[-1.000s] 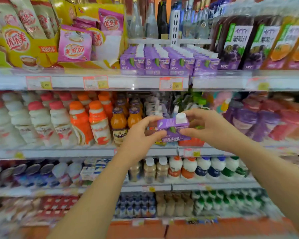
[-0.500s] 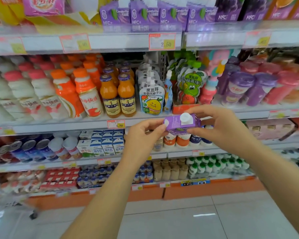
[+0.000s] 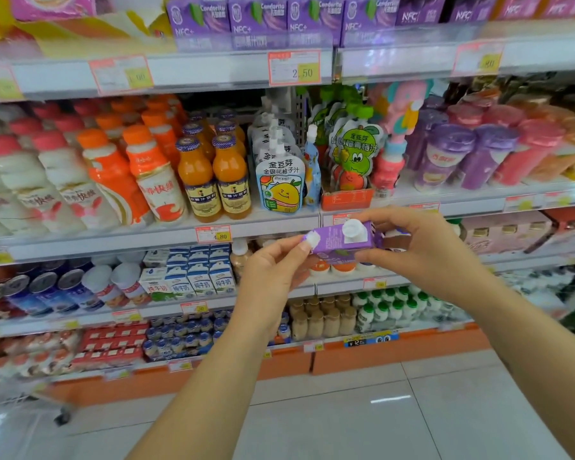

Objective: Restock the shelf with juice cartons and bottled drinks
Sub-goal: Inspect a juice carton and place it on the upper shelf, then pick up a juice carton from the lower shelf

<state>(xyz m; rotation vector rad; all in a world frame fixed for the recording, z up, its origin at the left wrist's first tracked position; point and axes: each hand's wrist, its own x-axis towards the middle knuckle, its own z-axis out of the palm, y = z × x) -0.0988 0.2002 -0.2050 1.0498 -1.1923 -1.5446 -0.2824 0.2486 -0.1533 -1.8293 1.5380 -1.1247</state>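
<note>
Both hands grasp a small boxy purple carton point(image 3: 342, 242) with a round white plastic cap. The left hand point(image 3: 273, 277) pinches its left end; the right hand point(image 3: 425, 250) clasps the right end.

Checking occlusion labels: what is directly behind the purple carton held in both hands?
Behind the purple carton, orange-capped bottles peek out just below it on a lower shelf. Their bodies and neighbours are covered by the carton, left hand and right hand.

"NFC+" on purple cartons point(image 3: 258, 19), "2.50" on price tag point(image 3: 294, 68), "80" on lower tag point(image 3: 213, 234)
</note>
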